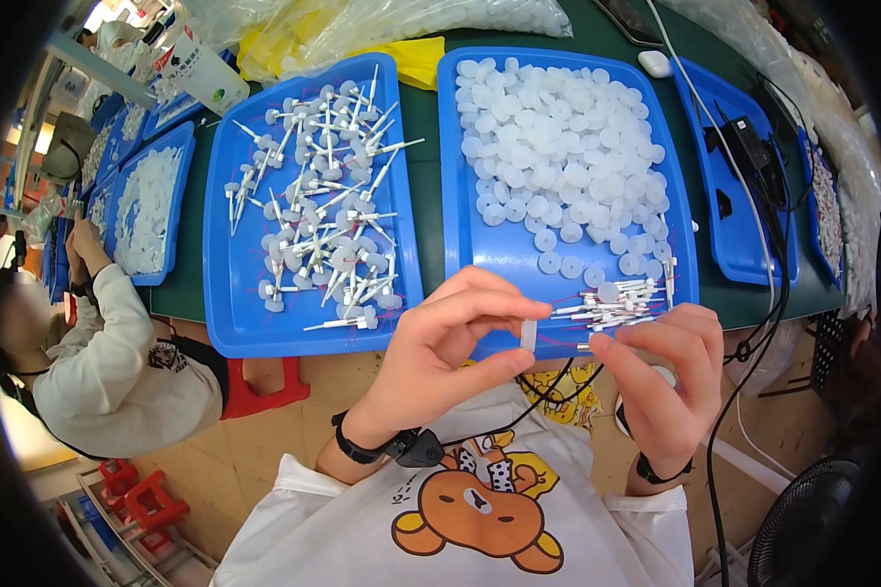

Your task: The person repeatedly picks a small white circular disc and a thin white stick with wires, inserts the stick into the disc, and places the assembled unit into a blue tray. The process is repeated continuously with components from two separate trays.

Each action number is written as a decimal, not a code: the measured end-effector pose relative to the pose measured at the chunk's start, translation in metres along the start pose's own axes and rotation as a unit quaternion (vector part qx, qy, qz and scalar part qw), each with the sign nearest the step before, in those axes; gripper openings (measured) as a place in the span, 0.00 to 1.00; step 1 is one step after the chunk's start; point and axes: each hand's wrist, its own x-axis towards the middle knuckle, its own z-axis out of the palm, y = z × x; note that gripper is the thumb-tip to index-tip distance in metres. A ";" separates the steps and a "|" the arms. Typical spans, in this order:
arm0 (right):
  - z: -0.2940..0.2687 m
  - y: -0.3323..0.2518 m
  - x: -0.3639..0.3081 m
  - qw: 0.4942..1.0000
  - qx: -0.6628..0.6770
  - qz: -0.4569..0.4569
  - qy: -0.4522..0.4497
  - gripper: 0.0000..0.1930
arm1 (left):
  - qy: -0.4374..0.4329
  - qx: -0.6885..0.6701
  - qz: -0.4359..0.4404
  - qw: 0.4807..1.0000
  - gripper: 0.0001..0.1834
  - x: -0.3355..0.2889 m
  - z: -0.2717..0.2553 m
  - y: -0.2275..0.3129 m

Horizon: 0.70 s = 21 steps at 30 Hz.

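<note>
My left hand (440,342) pinches the white disc (528,336) by its rim (best there, it looks light and slick), and my right hand (664,377) pinches a wired stick (584,346), both by the blue tray (499,252).

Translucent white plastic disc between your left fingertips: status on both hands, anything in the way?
Left hand pinching translucent disc. Right hand pinching small pale cylindrical part, mostly hidden by fingers. Thin red wires between hands; no obstruction seen.
</note>
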 end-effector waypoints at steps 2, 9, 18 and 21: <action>0.002 0.002 -0.001 1.000 0.001 -0.003 0.000 0.21 | 0.004 -0.004 -0.012 1.000 0.22 0.000 0.000 0.000; 0.005 0.003 -0.005 1.000 0.004 -0.010 0.001 0.21 | 0.014 -0.031 -0.058 0.998 0.20 0.000 0.002 -0.002; 0.013 0.006 -0.005 0.998 0.045 -0.041 -0.013 0.20 | -0.014 -0.015 -0.034 0.999 0.21 0.000 0.008 -0.002; 0.016 0.003 -0.006 0.997 0.079 -0.028 -0.006 0.18 | -0.006 0.014 -0.025 1.000 0.21 -0.003 0.005 0.000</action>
